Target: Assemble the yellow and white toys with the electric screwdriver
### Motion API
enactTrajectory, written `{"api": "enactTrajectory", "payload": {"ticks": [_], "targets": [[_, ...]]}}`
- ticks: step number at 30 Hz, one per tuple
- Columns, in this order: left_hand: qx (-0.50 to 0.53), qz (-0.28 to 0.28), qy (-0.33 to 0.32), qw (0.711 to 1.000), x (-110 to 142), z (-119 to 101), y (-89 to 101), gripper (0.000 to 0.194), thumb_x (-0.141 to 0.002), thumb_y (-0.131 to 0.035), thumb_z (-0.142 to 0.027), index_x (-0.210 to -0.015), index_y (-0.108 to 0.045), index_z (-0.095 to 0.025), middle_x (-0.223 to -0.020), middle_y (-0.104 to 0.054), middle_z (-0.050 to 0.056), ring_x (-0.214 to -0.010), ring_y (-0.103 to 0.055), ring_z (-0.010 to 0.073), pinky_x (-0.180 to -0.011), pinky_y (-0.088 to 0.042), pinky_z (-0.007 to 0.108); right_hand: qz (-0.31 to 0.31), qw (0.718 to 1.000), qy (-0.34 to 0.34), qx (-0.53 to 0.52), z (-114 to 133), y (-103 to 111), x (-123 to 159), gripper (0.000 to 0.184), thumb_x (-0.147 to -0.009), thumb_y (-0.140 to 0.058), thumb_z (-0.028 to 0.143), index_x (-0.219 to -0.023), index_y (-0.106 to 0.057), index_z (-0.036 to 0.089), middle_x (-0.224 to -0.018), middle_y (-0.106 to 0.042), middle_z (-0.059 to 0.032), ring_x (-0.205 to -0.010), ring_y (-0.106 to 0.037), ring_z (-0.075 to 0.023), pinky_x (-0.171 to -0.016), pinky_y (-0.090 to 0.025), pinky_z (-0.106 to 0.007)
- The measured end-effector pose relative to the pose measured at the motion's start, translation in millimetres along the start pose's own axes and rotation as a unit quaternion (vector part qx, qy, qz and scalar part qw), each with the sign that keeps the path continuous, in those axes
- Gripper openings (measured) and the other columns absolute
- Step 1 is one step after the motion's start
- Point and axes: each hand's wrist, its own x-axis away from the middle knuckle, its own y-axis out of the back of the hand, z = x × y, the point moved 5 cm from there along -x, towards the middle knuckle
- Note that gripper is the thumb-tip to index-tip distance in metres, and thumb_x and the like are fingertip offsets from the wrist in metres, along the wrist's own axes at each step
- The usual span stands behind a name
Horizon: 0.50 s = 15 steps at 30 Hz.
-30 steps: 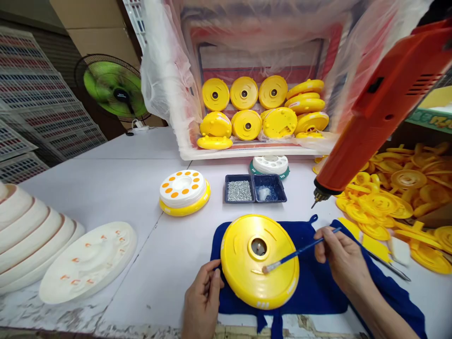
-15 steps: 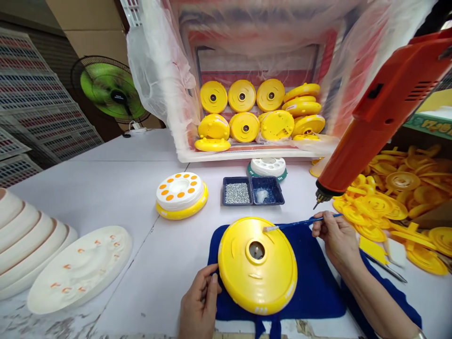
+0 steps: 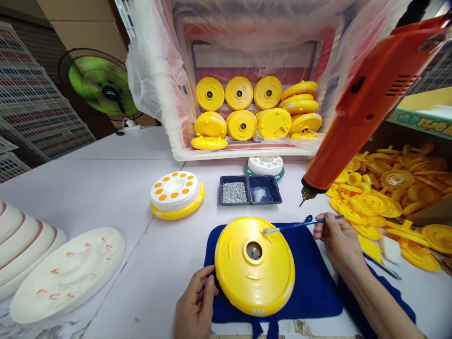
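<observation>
A round yellow plastic housing [image 3: 243, 287] with a hole at its middle lies on a dark blue cloth [image 3: 314, 278]. My left hand [image 3: 196, 301] is at its left edge, fingers curled and thumb pressed in, gripping the rim. In my right hand [image 3: 337, 240] is a thin blue paintbrush [image 3: 300, 224], pinched between thumb and fingers. The brush's tip rests on the upper part of the housing, at a slot above the hole. Just behind stands a dark two-part tray [image 3: 251, 190]: small silvery screws [image 3: 233, 192] on the left, whitish grease-like paste [image 3: 260, 194] on the right.
An orange electric screwdriver [image 3: 356, 122] hangs above my right hand. At the back, a plastic-lined crate [image 3: 183, 154] holds several yellow housings. A white-and-yellow assembly [image 3: 176, 193] sits left of the tray, white dishes [image 3: 70, 273] further left. Loose yellow parts [image 3: 374, 202] heap up at right.
The whole view has shifted slightly, with most things now a little further left. Both hands keep their holds, and the brush tip stays at the same slot.
</observation>
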Motion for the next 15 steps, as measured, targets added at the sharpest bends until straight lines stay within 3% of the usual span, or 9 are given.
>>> {"api": "enactTrajectory", "payload": {"ticks": [3,6,10,15], "targets": [[0.018,-0.023,0.004,1.000,3,-4,-0.5,0.037,-0.084,-0.055,-0.053,-0.102,-0.066,-0.023,-0.062,-0.059,-0.003,-0.058,-0.059,0.0157,-0.047,-0.045,0.022,0.001,1.000,-0.002,0.001,-3,-2,-1,0.040,-0.069,-0.080,0.054,-0.073,-0.067,0.016,-0.050,-0.059,0.0026,-0.041,-0.052,-0.0078,-0.040,-0.043,-0.016],[0.026,-0.025,0.004,0.999,4,-5,-2.4,0.037,-0.084,-0.055,-0.053,-0.102,-0.067,-0.023,-0.061,-0.059,-0.003,-0.059,-0.059,0.0157,-0.048,-0.046,0.021,-0.009,1.000,-0.004,-0.009,-1,10,-2,0.039,-0.067,-0.082,0.053,-0.069,-0.065,0.017,-0.046,-0.055,0.0052,-0.038,-0.048,-0.0062,-0.037,-0.040,-0.014],[0.033,-0.030,0.006,0.999,3,-2,-2.0,0.038,-0.083,-0.057,-0.055,-0.102,-0.067,-0.024,-0.060,-0.060,-0.003,-0.057,-0.057,0.0148,-0.045,-0.044,0.020,-0.025,0.999,0.005,-0.020,6,23,-12,0.039,-0.061,-0.084,0.052,-0.068,-0.065,0.018,-0.049,-0.057,0.0049,-0.041,-0.051,-0.0074,-0.038,-0.045,-0.016],[0.045,-0.036,0.003,0.998,2,3,-2.3,0.040,-0.080,-0.059,-0.058,-0.102,-0.068,-0.025,-0.059,-0.060,-0.003,-0.059,-0.060,0.0158,-0.046,-0.046,0.019,-0.047,0.997,0.069,0.003,20,7,-43,0.042,-0.068,-0.077,0.056,-0.075,-0.066,0.016,-0.055,-0.063,0.0015,-0.045,-0.058,-0.0098,-0.044,-0.052,-0.020]]}}
